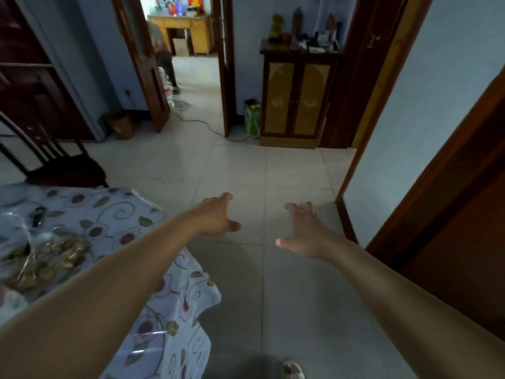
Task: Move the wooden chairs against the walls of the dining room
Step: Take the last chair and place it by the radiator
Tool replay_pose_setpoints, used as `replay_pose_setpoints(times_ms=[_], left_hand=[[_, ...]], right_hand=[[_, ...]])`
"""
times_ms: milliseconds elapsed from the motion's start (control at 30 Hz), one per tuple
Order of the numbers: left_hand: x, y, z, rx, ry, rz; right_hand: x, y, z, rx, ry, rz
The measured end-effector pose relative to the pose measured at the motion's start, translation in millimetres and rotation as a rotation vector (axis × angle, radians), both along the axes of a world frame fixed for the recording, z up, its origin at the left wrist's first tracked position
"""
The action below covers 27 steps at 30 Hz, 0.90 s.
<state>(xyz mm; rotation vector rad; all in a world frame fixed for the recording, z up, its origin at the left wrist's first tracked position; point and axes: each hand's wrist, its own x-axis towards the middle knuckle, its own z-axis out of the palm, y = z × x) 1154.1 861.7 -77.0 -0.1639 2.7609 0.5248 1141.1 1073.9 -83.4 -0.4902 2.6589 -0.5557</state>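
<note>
- We see one wooden chair (58,162), dark, standing at the far edge of the table (175,283) on our left.
- Our two hands are out over the tiled floor (246,165): left hand (216,217) and right hand (306,231), both with fingers spread, grasping nothing.
- One cabinet (296,97) stands against the far wall, beside one open doorway (191,64).

One wide-angle head-worn view looked forward and down from standing height. It sat close over the table (175,269) corner at lower left and faced an open doorway (191,64) well beyond the tiled floor (273,165).
</note>
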Motion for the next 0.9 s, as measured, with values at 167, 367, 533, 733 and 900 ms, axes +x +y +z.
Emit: replay_pose_setpoints(times_ms=[167, 367, 533, 733, 900], left_hand=[[-59.6, -14.8, 2.6, -0.004, -0.004, 0.160], [-116.0, -31.3, 1.7, 0.018, 0.012, 0.339], [-144.8, -72.4, -1.5, -0.002, -0.007, 0.470], [-194.8, -148.2, -8.8, 0.018, -0.034, 0.622], [-247.9, -208.1, -10.4, 0.082, -0.013, 0.714]], right_hand=[[-92.5, -20.4, 1.8, 0.028, 0.007, 0.172], [-190.2, -50.7, -1.7, 0.090, -0.008, 0.339], [-250.0, -106.8, -8.1, 0.099, -0.018, 0.464], [-316.0, -199.2, -15.3, 0.063, 0.010, 0.626], [-373.0, -271.0, -11.7, 0.091, 0.017, 0.706]])
